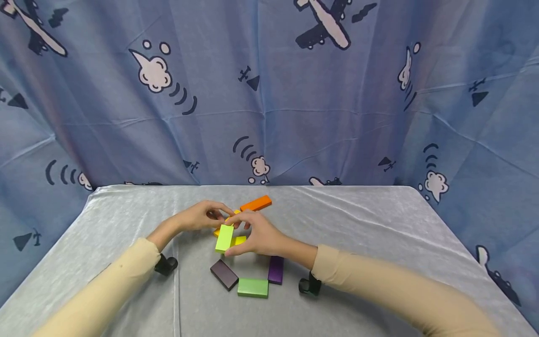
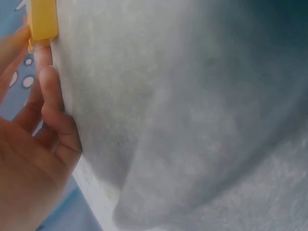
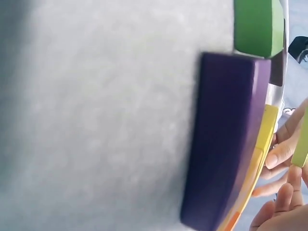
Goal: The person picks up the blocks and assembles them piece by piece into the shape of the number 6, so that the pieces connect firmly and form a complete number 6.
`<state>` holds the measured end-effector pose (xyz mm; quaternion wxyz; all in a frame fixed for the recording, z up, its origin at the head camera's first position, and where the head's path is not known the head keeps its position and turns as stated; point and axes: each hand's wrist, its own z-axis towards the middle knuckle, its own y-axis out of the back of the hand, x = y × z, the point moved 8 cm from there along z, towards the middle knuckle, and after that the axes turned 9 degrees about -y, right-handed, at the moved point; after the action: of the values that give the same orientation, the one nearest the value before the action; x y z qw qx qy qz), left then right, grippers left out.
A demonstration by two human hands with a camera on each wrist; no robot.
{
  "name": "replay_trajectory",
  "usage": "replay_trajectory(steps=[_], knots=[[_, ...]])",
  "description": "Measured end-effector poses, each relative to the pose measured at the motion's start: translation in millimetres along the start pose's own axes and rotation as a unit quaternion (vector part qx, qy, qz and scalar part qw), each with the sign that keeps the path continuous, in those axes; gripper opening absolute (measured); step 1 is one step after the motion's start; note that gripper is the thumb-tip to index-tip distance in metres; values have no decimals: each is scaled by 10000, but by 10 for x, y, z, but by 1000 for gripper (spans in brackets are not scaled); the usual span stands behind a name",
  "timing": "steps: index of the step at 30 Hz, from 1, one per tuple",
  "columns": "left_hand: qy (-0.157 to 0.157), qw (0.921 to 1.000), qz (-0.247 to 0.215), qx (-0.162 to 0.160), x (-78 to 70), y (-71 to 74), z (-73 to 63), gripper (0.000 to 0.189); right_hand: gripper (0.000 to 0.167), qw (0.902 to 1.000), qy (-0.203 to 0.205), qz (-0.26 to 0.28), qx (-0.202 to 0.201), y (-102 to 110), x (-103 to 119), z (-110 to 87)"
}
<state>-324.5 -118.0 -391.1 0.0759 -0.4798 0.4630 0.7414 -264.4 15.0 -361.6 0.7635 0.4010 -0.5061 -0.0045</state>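
My right hand (image 1: 263,234) pinches a lime-green block (image 1: 224,238) between thumb and fingers, tilted above the table. Facing it, my left hand (image 1: 202,216) has its thumb and index finger at a yellow block (image 2: 43,19), which the left wrist view shows between them. Much of that block is hidden in the head view. Beneath the hands lie another yellow block (image 1: 239,240) and an amber block (image 1: 216,232), both partly covered. In the right wrist view, the lime block's edge (image 3: 301,144) shows against the right fingertips (image 3: 294,175).
An orange block (image 1: 256,203) lies behind the hands. Nearer me are a dark brown block (image 1: 224,274), a green block (image 1: 252,288) and a purple block (image 1: 275,270). A pale grey cloth (image 1: 358,224) covers the table, with a blue patterned curtain (image 1: 294,131) around it.
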Motion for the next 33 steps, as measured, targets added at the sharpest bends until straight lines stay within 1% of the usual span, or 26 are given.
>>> replay_trajectory(steps=[4, 9, 16, 21, 25, 33], knots=[[-10, 10000, 14, 13, 0, 3, 2, 32, 57, 10000, -62, 1, 38, -56, 24, 37], [-67, 9999, 76, 40, 5, 8, -3, 32, 57, 9995, -270, -132, 102, -133, 31, 86], [-101, 9999, 22, 39, 0, 6, -8, 33, 55, 9985, -409, -350, 53, -193, 28, 117], [-125, 9999, -25, 30, -19, 3, -1, 34, 56, 9952, -735, -650, 42, -231, -16, 124], [-118, 9999, -49, 29, -17, 0, 4, 34, 57, 9921, -972, -790, 68, -269, -45, 135], [-131, 9998, -119, 33, -16, -3, 4, 34, 58, 9905, -1012, -932, 86, -321, -35, 148]])
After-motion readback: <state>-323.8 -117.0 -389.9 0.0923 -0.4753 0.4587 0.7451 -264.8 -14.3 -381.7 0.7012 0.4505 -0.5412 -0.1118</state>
